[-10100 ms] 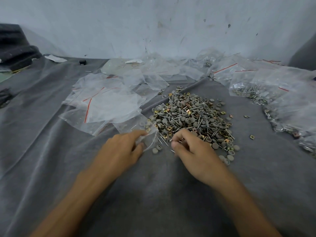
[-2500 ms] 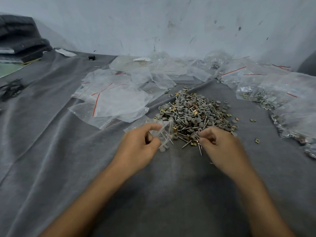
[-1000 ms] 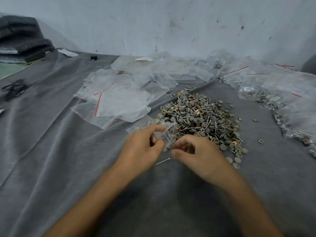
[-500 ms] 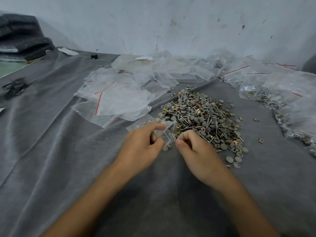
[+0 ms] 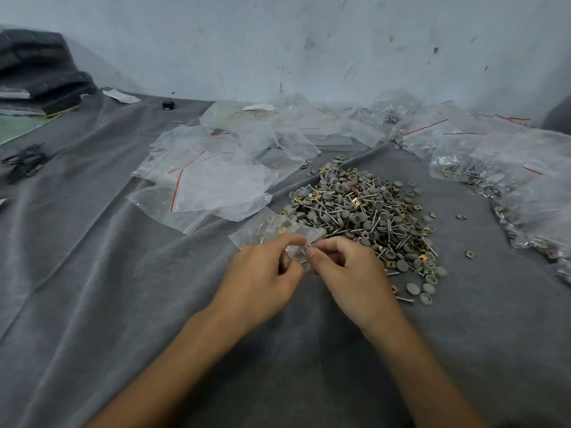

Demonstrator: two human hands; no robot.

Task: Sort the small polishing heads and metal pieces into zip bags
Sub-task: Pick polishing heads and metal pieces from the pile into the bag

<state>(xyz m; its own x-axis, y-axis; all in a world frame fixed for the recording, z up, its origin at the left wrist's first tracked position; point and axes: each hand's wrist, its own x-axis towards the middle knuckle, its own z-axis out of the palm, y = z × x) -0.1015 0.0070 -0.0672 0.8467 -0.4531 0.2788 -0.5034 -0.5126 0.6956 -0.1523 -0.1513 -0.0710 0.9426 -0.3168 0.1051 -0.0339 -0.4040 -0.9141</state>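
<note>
Right hand [image 5: 346, 273] now at bag [image 5: 275, 228]

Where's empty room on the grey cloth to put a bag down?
Bare grey cloth: left of the left hand, nearer than the empty bags, and right of the right hand, nearer than the pile. Crowded: the pile, empty bags behind, filled bags far right.

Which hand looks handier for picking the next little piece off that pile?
Probably the right hand: it sits beside the heap of grey polishing heads and brass-coloured metal pieces, while the left hand pinches the small clear plastic zip bag.
</note>
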